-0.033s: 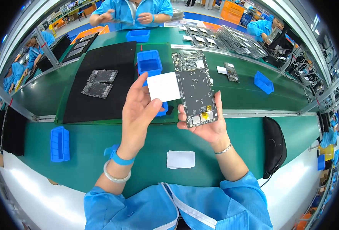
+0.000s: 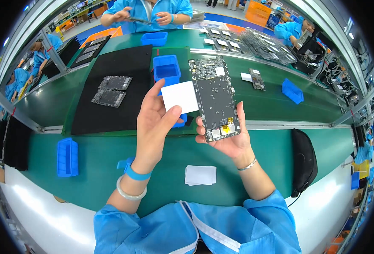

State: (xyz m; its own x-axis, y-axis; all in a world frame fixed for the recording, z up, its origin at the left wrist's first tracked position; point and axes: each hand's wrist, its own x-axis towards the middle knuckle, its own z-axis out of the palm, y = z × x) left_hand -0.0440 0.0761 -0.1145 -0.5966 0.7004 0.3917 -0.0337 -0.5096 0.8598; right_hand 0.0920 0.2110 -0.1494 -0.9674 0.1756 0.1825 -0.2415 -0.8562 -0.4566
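A white card [image 2: 180, 96] is pinched between the thumb and fingers of my left hand [image 2: 155, 116]. Its right edge meets the left side of a black circuit board [image 2: 214, 99]; whether it lies over or under that edge I cannot tell. The board is tilted upright, its lower end gripped by my right hand [image 2: 229, 146], with yellow tape near that end. Below my hands, a small stack of white cards [image 2: 200, 175] lies on the green table. Two more circuit boards [image 2: 111, 91] rest on a black mat [image 2: 130, 67] to the left.
Blue bins stand behind my left hand [image 2: 166, 67], at the left [image 2: 67, 157] and at the right [image 2: 292, 91]. A black pouch [image 2: 303, 163] lies on the right. Beyond the rail are a board with a white card [image 2: 257, 79] and many stacked boards [image 2: 263, 44]. Across sits a co-worker [image 2: 149, 15].
The view has shifted very slightly. My left thumb and the white card have moved a little relative to the board; both hands keep their holds.
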